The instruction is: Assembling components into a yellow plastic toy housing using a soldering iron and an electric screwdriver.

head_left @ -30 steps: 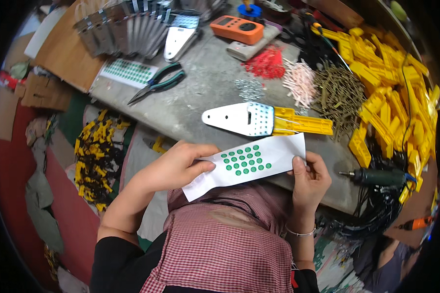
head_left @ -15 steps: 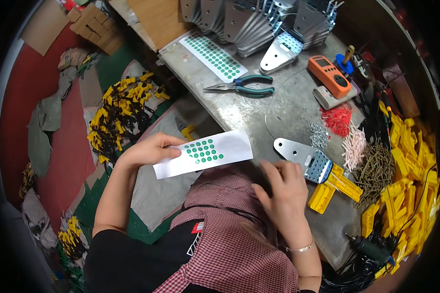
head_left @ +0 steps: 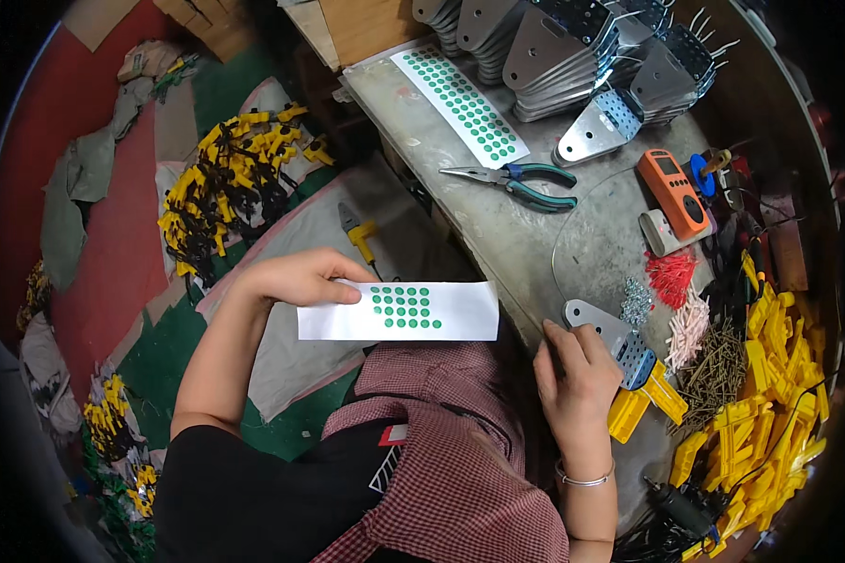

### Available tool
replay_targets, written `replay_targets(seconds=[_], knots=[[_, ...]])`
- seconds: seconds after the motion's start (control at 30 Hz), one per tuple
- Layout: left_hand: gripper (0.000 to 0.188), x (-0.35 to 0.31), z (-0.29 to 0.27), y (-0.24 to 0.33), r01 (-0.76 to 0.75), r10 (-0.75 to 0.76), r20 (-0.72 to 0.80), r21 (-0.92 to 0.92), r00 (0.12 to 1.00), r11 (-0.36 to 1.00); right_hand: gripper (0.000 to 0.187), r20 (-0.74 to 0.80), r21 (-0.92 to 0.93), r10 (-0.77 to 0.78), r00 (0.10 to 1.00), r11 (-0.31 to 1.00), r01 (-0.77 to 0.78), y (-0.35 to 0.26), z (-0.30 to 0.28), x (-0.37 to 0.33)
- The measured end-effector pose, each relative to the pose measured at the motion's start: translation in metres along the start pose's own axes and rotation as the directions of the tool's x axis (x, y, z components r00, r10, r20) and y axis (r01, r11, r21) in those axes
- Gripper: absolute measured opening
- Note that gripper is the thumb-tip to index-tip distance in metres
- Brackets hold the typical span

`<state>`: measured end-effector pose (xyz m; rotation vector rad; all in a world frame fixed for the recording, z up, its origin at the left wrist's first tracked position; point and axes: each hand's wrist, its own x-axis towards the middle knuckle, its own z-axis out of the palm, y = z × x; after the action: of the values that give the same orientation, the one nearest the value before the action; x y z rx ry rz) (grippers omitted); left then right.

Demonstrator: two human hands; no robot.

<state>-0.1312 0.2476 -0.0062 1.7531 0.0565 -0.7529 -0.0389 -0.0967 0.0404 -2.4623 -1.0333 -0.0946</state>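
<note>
My left hand (head_left: 312,279) is closed on a white sheet of round green stickers (head_left: 466,311), gripping its left end between thumb and fingers. The sheet is held level above my lap, with rows of green dots grouped near its middle. My right hand (head_left: 580,383) is at the bench edge, thumb and fingers apart, fingertips close beside a tapered metal plate (head_left: 596,319) with holes. Whether they touch it I cannot tell. A perforated part at the plate's wide end joins two yellow plastic pieces (head_left: 629,413), partly hidden by my hand.
On the metal bench (head_left: 498,220) lie pliers (head_left: 526,182), another sticker sheet (head_left: 460,105) and stacked metal plates (head_left: 559,56). An orange meter (head_left: 673,195), red pieces (head_left: 671,274), screws (head_left: 714,380) and yellow plastic parts (head_left: 760,413) sit right. Yellow-black parts (head_left: 230,183) pile at left.
The sticker sheet has turned from slanting to nearly level. My right hand has moved up and right, toward the metal plate. The whole view has shifted slightly.
</note>
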Motion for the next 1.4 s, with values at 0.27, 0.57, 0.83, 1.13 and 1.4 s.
replay_targets(seconds=[0.27, 0.57, 0.83, 1.13, 1.4], knots=[[0.035, 0.042, 0.014, 0.012, -0.059, 0.050, -0.050, -0.221, 0.998, 0.973, 0.026, -0.019, -0.038, -0.034, 0.999, 0.999, 0.034, 0.000, 0.000, -0.004], [0.035, 0.079, 0.027, 0.016, -0.131, 0.118, -0.057, -0.455, 0.991, 0.881, 0.024, 0.041, -0.092, -0.057, 0.997, 0.994, 0.061, -0.004, 0.014, -0.004], [0.028, 0.082, 0.039, 0.027, 0.040, -0.097, -0.084, -0.518, 0.992, 0.855, 0.017, 0.190, 0.167, -0.039, 0.981, 0.986, 0.007, -0.012, 0.014, 0.033], [0.017, 0.085, 0.057, 0.029, -0.275, 0.199, -0.317, -0.216, 0.927, 0.937, 0.015, 0.216, 0.198, -0.007, 0.976, 0.979, -0.037, -0.018, 0.052, 0.057], [0.019, 0.083, 0.054, 0.035, -0.300, 0.269, -0.343, -0.040, 0.900, 0.953, 0.012, 0.188, 0.295, 0.092, 0.978, 0.944, -0.146, -0.016, 0.051, 0.058]])
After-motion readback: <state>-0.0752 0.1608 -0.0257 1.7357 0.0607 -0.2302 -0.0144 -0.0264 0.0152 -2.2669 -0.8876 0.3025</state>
